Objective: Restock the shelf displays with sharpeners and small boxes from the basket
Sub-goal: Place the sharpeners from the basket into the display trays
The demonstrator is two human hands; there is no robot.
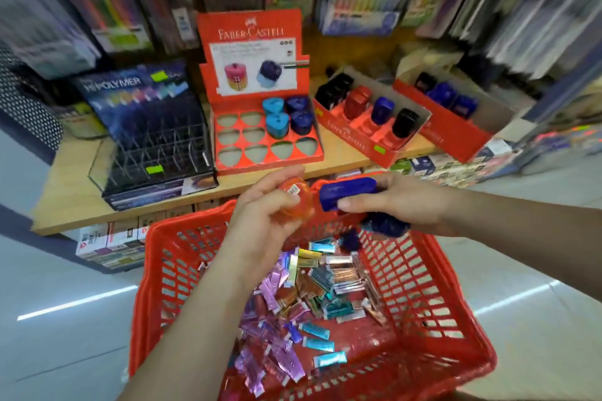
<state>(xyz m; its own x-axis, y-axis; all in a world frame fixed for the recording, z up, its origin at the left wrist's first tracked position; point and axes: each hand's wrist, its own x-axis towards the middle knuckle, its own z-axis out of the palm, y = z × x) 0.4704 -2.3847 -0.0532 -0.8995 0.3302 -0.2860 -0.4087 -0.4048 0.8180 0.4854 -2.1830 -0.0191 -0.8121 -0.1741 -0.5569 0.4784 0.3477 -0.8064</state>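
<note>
A red plastic basket (449, 312) sits below me, its floor covered with several small shiny boxes (312, 290) in pink, blue and copper. Above its far rim my left hand (260, 221) grips an orange sharpener (294, 202) with a barcode sticker. My right hand (400, 202) holds a dark blue sharpener (347, 192) between thumb and fingers, with a second dark blue one (386, 226) tucked under its palm. On the wooden shelf (75, 192) a red Faber-Castell display (267, 137) holds two light blue and two dark blue sharpeners; most of its slots are vacant.
A black Hi-Polymer rack (153, 140) stands left of the red display. Two red trays (371, 120) of black, red and blue sharpeners lie to the right. Packs of pencils hang behind. Boxed stock fills the lower shelf (110, 244). Grey floor lies on both sides.
</note>
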